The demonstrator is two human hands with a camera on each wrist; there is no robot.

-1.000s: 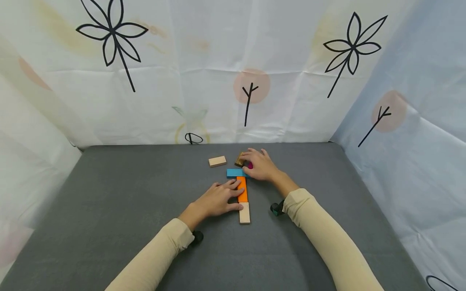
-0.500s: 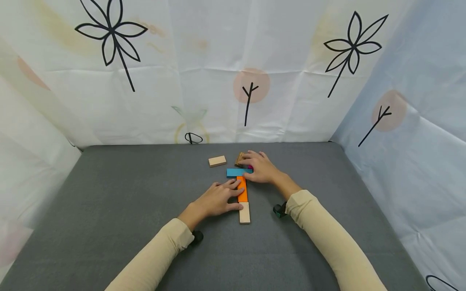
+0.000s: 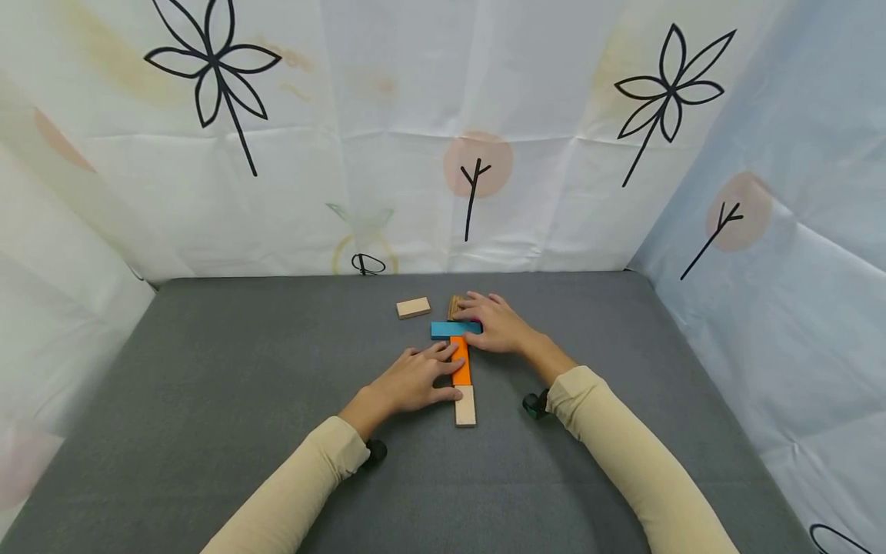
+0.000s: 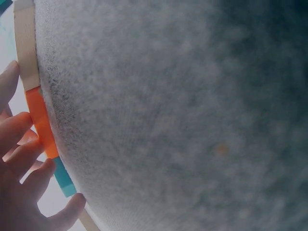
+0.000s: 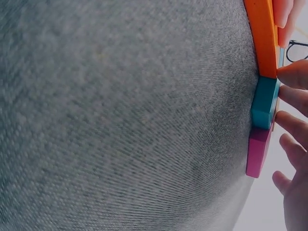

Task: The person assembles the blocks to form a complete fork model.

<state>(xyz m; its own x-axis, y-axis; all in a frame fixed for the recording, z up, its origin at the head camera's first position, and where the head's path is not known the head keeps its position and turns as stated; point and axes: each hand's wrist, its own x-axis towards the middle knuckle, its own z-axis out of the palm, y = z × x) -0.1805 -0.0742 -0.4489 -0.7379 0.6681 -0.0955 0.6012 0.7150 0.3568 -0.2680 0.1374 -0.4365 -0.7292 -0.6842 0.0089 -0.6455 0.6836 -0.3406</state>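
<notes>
Head view: the spread left hand, gripping nothing, is touching a smooth oblong orange block; beyond, at twelve o'clock, a flat blue block is meeting the loosely spread right hand.

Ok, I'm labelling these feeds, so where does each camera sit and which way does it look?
Head: on the head, facing forward and down at the table and patterned cloth; both sleeves, the left hand and right hand show.
Left wrist: on that wrist, facing a pale block, orange block and blue block; left-hand fingers show.
Right wrist: on that wrist, facing the orange block, blue block and magenta block; right-hand fingers show, plus what look like left fingertips.
Both wrist views share the orange and blue blocks.
</notes>
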